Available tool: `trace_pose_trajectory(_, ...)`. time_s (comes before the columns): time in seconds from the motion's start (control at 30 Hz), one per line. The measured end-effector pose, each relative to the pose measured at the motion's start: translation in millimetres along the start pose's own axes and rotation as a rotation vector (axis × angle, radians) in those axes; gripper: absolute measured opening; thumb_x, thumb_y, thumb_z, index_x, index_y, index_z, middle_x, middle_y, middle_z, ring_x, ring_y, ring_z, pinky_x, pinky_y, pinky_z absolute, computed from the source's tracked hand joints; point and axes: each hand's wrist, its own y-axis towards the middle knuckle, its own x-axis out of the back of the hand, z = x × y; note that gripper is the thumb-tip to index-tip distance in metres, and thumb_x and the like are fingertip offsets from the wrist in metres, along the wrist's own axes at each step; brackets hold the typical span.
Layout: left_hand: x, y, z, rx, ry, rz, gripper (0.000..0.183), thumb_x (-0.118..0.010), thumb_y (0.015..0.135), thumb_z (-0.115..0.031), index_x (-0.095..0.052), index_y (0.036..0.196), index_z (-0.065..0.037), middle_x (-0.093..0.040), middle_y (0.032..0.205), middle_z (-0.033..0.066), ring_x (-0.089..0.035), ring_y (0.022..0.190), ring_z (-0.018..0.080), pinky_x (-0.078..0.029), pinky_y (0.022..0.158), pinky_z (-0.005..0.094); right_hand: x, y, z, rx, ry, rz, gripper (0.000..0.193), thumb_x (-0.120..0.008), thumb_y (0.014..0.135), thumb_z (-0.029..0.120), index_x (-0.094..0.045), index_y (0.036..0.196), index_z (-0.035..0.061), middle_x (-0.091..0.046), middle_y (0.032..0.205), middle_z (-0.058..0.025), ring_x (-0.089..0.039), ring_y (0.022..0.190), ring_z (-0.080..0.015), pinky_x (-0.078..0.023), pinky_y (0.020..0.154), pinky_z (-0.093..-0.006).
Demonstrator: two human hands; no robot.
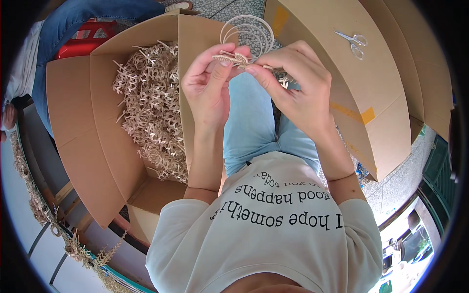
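Above my knees, my left hand (209, 87) and my right hand (304, 80) are close together. Between them is a small beige braided piece (228, 58) with leaf-like ends. My left thumb and fingers pinch one part of it, while my right thumb and forefinger pinch the other side. Pale thin hoops (247, 23), which look like a loose coil, rise behind my fingertips. How they join the braided piece is hidden by my fingers. A few leafy ends (285, 80) show under my right hand.
An open cardboard box (110, 151) on the left holds a heap of beige leafy strips (151, 107). Clear-handled scissors (352, 43) lie on cardboard (386, 93) at the right. Beyond the left box are a red stool (88, 38) and another person's jeans-clad leg (61, 34).
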Motion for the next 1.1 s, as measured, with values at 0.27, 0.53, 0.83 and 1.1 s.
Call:
trace_pose_trajectory(0.27, -4, 0, -3, 0.016, -0.117, 0.012, 0.02, -0.056, 0.086, -0.005, -0.058, 0.101, 0.008, -0.063, 0.094, 0.0202, -0.064, 0.09, 0.0285, -0.055, 0.078, 0.0374, 0, 1, -1, 0.0, 0.012, -0.02, 0.012, -0.075, 0.069, 0.006, -0.067, 0.077, 0.0042, -0.064, 0.071, -0.0021, -0.053, 0.065, -0.0138, -0.044, 0.055, -0.0241)
trace_pose_trajectory(0.53, -9, -2, 3, -0.048, 0.015, -0.214, 0.019, -0.058, 0.087, -0.008, -0.058, 0.098, 0.007, -0.063, 0.09, 0.0155, -0.064, 0.089, 0.0266, -0.057, 0.072, 0.0302, 1, -3, 4, -0.228, 0.136, -0.059, 0.014, -0.074, 0.07, 0.002, -0.069, 0.083, 0.003, -0.065, 0.075, -0.0029, -0.054, 0.064, -0.0078, -0.04, 0.049, -0.0193)
trace_pose_trajectory(0.83, -7, 1, -3, 0.046, 0.024, -0.287, 0.021, -0.057, 0.087, -0.009, -0.058, 0.102, 0.007, -0.063, 0.092, 0.015, -0.063, 0.092, 0.0252, -0.058, 0.071, 0.0271, 5, 1, 0, -0.202, 0.081, -0.016, 0.011, -0.072, 0.072, 0.003, -0.069, 0.082, 0.0029, -0.065, 0.076, -0.0024, -0.054, 0.062, -0.0067, -0.038, 0.047, -0.0188)
trace_pose_trajectory(1.1, -1, -3, -5, 0.066, -0.08, -0.196, 0.02, -0.054, 0.088, -0.008, -0.058, 0.103, 0.005, -0.064, 0.093, 0.0164, -0.064, 0.091, 0.0217, -0.058, 0.068, 0.0263, 11, 7, -8, -0.154, 0.017, 0.073, 0.013, -0.072, 0.072, 0.006, -0.068, 0.083, 0.0026, -0.065, 0.081, -0.0057, -0.059, 0.075, -0.0152, -0.046, 0.059, -0.0256)
